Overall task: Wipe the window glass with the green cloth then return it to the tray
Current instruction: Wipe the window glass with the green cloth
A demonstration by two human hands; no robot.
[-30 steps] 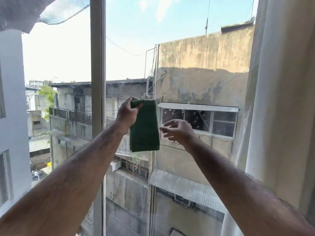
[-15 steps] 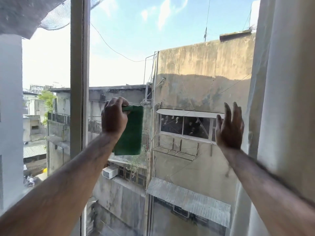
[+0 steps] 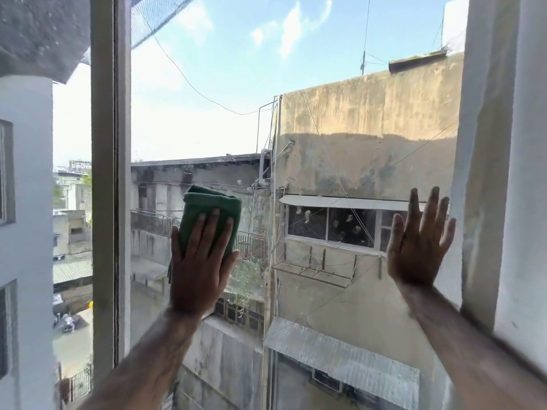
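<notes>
Two hands of mine are raised to the clear window glass (image 3: pixel 296 143). My left hand (image 3: pixel 198 270) lies flat with fingers straight and together, palm pressing the folded dark green cloth (image 3: pixel 211 214) against the pane; it pins the cloth rather than gripping it. The cloth shows above my fingertips as a rounded folded edge, and a small corner of it peeks out below the heel of my palm on the left side. My right hand (image 3: pixel 417 244) is spread wide, fingers apart and pointing up, holding nothing; it sits near the right edge of the pane, and I cannot tell whether it touches the glass. Just left of the cloth runs the pale upright metal window frame (image 3: pixel 109 173). At the right, beside my right hand, hangs a white curtain (image 3: pixel 509 173). Through the glass I see a stained tan concrete building (image 3: pixel 370 128) with a barred window, a corrugated metal awning (image 3: pixel 340 359) lower down, overhead wires and blue sky
</notes>
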